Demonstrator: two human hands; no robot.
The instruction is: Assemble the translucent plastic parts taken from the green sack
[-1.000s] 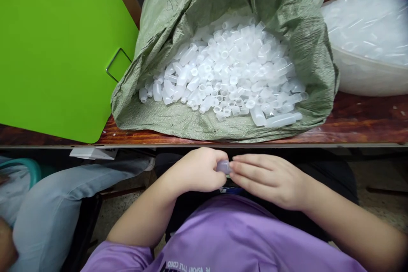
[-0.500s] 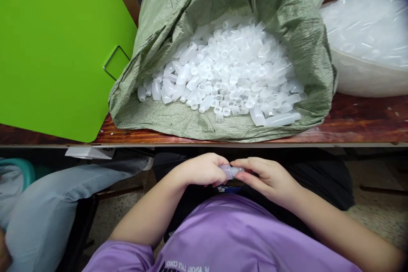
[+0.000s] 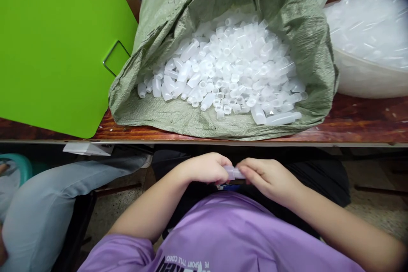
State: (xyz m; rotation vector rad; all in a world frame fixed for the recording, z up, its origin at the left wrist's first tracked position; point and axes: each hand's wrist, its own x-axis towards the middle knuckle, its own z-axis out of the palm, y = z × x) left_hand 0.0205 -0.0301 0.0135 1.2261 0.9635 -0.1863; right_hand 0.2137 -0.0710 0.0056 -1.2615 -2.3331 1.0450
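Note:
Above my lap, a small translucent plastic tube (image 3: 232,173) spans the gap between my hands. My left hand (image 3: 212,169) is closed round its left end. The fingertips of my right hand (image 3: 266,176) pinch the tube's right end. Whether it is one piece or two fitted together I cannot tell, since the fingers cover both ends. In front of me a green woven sack (image 3: 153,112) lies open on the table, with a heap of whitish translucent plastic tubes (image 3: 229,68) in its mouth.
A heaped clear bag (image 3: 366,68) of similar pieces stands at the right on the brown table (image 3: 366,119). A bright green board (image 3: 57,51) with a wire handle is at the left. Beside me are a person's jeans-clad leg (image 3: 57,195) and a teal basin (image 3: 25,168).
My right fingers have closed further round the tube's right end, where they were more spread before. The tube now lies straighter between my hands. The view has shifted slightly.

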